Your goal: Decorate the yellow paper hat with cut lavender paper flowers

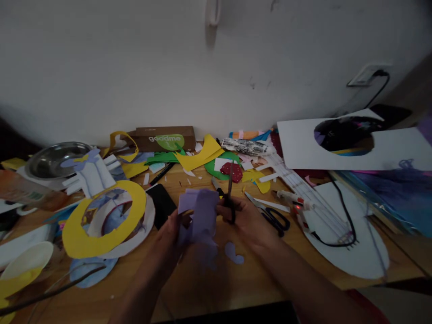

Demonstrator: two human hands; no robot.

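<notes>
Folded purple paper [204, 213] is gripped by my left hand [170, 231] above the wooden table. In my right hand [248, 220] is a pair of dark-handled scissors [230, 198], blades pointing up and away from me, beside the paper's right edge. The fingers of both hands are partly hidden. Below them on the table lies a small curved purple paper scrap [234, 253]. Another pair of scissors [275, 218] with dark blue handles rests just right of my right hand. A black phone [161, 204] lies left of the paper.
Yellow paper ring [72, 231] and metal bowl [56, 159] are on the left. A brown box [165, 137] and coloured paper scraps line the wall. At right are a glue gun [295, 200] with its cord, a white guitar-shaped cutout [367, 252] and white board [297, 144].
</notes>
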